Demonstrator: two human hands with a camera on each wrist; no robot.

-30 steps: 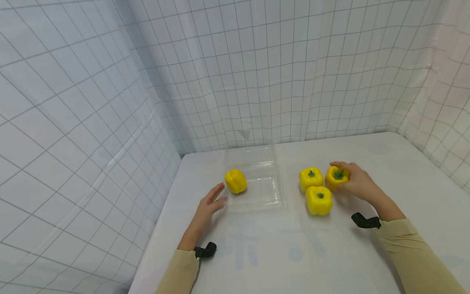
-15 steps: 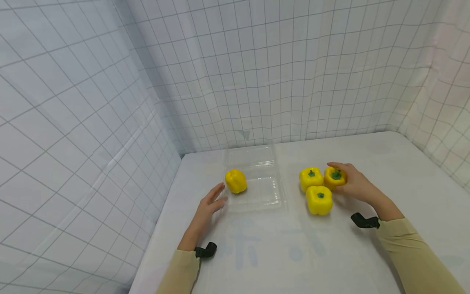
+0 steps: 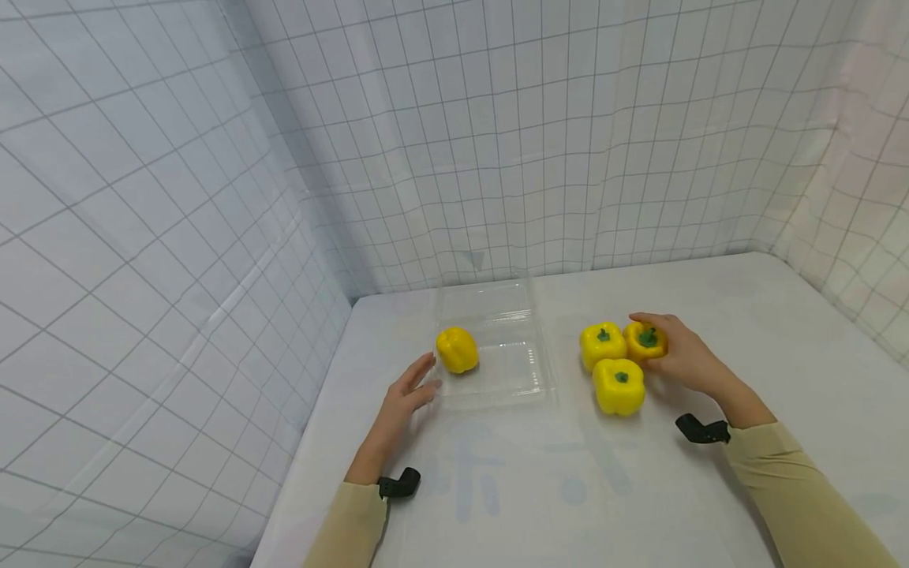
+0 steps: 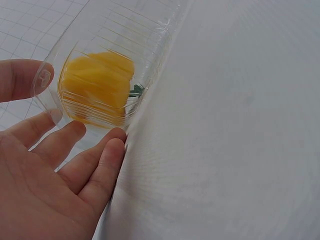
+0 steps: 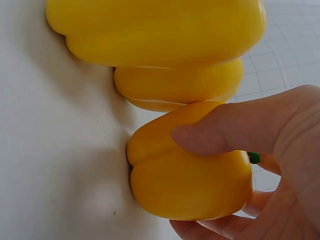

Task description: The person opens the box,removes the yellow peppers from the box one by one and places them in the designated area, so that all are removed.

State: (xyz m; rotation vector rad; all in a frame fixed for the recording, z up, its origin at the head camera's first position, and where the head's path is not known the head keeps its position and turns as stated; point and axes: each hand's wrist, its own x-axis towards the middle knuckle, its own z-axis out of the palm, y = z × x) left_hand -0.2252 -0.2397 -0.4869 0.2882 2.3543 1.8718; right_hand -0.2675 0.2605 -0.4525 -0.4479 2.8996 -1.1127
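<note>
In the head view, my right hand (image 3: pixel 685 355) grips a yellow bell pepper (image 3: pixel 639 352) with a green stem. The right wrist view shows the thumb across this pepper (image 5: pixel 190 180) and fingers along its far side. Two more yellow bell peppers stand upright beside it, a back one (image 3: pixel 596 353) and a front one (image 3: pixel 619 397). My left hand (image 3: pixel 400 406) is at the left side of a clear plastic clamshell box (image 3: pixel 507 379), fingers fairly straight and touching its wall. Inside the box, at the left, a yellow bell pepper (image 3: pixel 457 352) lies on its side, its stem (image 4: pixel 136 91) visible through the plastic.
The box's clear lid (image 3: pixel 486 300) lies folded back toward the rear. A white-covered table (image 3: pixel 511 497) carries everything. White grid-patterned curtains (image 3: pixel 454 142) hang behind and at both sides. Each wrist wears a black camera (image 3: pixel 701 429).
My right hand has shifted slightly left with its pepper, closing the gap to the back pepper, and the stem has tilted a little. The left hand and box stay practically still.
</note>
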